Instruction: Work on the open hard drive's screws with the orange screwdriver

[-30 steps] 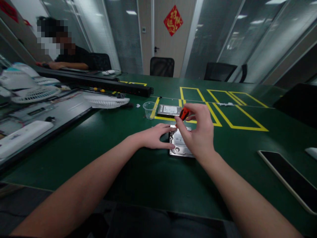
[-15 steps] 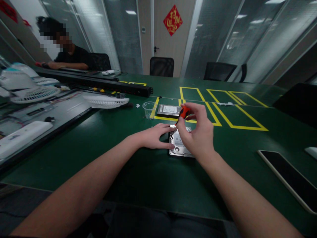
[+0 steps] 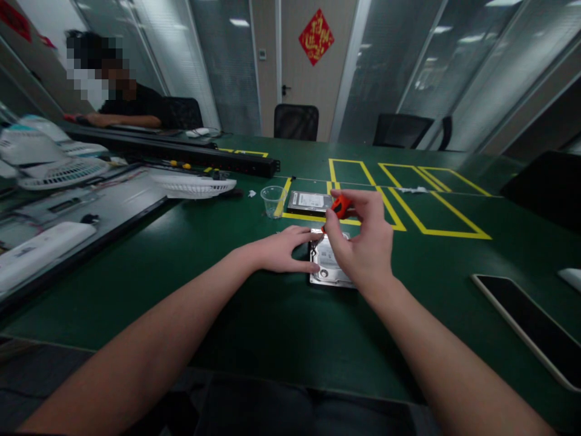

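A silver hard drive lies on the green table in front of me, its label partly hidden by my right hand. My left hand reaches in from the left, fingers stretched and apart, with the thumb and forefinger resting on the drive's left part. Above the drive, my right hand is closed around the red and black handle of a screwdriver. The screwdriver tilts down toward the drive's far left corner; where its tip meets the drive cannot be made out.
Behind the drive stand a clear plastic cup and a second hard drive, inside yellow tape lines. A phone lies at right. White fan parts and a metal panel occupy the left. A person sits at far left.
My right fingers have shifted slightly around the screwdriver, and its red handle is turned and tilted a little differently. My left hand and the drive stay in place.
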Available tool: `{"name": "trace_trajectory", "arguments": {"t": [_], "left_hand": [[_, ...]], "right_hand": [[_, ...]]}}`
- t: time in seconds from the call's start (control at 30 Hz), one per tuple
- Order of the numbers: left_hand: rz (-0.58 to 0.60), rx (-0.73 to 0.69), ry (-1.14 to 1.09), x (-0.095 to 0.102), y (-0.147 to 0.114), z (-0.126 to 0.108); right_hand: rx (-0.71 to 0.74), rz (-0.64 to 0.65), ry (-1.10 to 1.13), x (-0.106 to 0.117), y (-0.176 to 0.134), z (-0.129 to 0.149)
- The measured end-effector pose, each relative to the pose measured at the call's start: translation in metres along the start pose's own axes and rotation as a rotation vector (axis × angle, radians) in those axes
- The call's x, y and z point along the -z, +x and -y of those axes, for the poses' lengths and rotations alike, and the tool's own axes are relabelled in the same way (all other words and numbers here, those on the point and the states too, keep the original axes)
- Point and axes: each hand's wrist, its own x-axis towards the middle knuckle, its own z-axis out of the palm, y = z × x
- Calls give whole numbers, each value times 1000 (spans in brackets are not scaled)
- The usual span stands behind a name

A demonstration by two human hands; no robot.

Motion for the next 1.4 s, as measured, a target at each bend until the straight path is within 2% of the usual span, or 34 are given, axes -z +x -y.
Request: {"name": "trace_trajectory", "arguments": {"t": [0.47,0.73,1.0,1.4], "left_hand": [[6,17,-14,1,0,-2],[-2,21,0,0,0,-1],[-4,16,-5,-2,1,1],[3,26,4,0,-1,-1]], "right_hand": [[7,17,16,-1,-3,-3],[86,-19,-60,2,4,3],[128,-30,-28,1,5,0],[86,-52,-36,2,2,-4]]}}
